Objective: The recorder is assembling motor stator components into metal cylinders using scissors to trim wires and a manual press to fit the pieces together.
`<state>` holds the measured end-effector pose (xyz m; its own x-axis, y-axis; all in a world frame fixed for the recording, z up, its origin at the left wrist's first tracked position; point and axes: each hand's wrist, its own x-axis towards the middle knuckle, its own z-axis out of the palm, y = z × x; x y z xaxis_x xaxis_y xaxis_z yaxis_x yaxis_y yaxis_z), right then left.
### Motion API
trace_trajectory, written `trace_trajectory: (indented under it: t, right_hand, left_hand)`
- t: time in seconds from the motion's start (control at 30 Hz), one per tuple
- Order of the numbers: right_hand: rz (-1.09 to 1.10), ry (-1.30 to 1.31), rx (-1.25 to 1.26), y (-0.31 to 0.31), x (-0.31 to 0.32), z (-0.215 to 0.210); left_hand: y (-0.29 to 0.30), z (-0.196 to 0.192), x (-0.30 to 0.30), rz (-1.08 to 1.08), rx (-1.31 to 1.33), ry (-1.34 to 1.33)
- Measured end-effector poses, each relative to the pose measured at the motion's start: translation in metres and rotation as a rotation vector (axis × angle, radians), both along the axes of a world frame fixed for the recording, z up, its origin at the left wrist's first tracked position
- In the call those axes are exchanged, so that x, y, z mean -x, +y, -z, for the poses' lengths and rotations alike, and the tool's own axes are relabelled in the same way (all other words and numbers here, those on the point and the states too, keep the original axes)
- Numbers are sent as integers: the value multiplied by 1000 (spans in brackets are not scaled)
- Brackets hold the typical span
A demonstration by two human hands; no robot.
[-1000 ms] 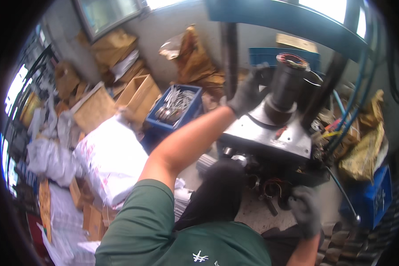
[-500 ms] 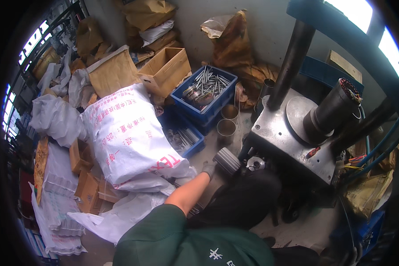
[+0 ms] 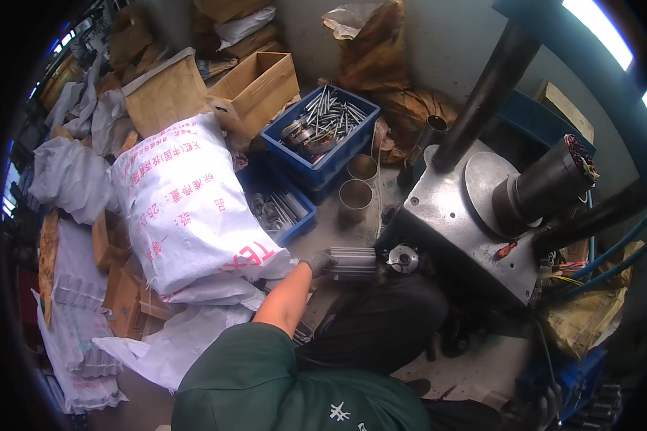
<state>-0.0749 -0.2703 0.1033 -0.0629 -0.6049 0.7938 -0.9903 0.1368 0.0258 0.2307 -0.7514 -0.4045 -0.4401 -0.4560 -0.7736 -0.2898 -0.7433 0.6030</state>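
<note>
My left hand [image 3: 319, 263], in a grey glove, is closed on the left end of a ribbed metal motor housing [image 3: 354, 262]. The housing lies on its side, level, low in front of my knee. Just past its right end is a round metal end cover [image 3: 402, 258] with a hole in its middle; whether the two touch is unclear. At the lower right edge, a dim grey shape like a gloved right hand [image 3: 549, 406] shows beside a blue crate [image 3: 579, 388]. Its fingers are too dark to read.
A press with a steel plate [image 3: 446, 194] and thick posts stands at right, bearing a dark cylinder [image 3: 546, 183] with wires. Two open metal sleeves [image 3: 355, 201] stand on the floor. Blue bins [image 3: 323, 169] hold metal shafts. A large white sack [image 3: 187, 208] and cardboard boxes [image 3: 126, 298] fill the left.
The motor housing has turned from slanting to level, its right end now close to the end cover. My left hand has moved with it. The whole view has shifted slightly.
</note>
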Motion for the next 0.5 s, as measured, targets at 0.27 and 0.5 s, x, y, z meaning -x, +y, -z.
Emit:
trace_trajectory:
  t: [0.27,0.5]
  right_hand:
    - [203,-882,-822,6,113,195]
    - [324,-1048,-789,12,128,203]
  left_hand:
    - [31,46,-40,-389,37,233]
    - [54,-34,-9,-331,100,490]
